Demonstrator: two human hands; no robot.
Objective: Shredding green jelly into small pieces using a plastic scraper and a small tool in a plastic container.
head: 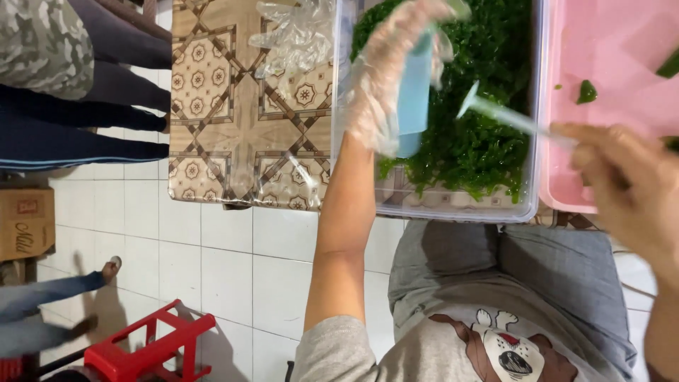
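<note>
My left hand (385,78), inside a loose clear plastic glove, grips a flat light-blue card-like piece (414,92) above a clear plastic tub (453,209) filled with dark green leafy plants (481,141). My bare right hand (626,184) pinches long pale tweezers (498,113) whose tip points into the greenery. Both hands hover over the tub on a table with a brown patterned cover (240,120).
A pink tray (622,78) with a few green scraps sits right of the tub. A crumpled clear glove (293,35) lies on the table. Other people's legs (85,106) stand at the left, with a cardboard box (25,223) and a red stool (152,346) on the white tiled floor.
</note>
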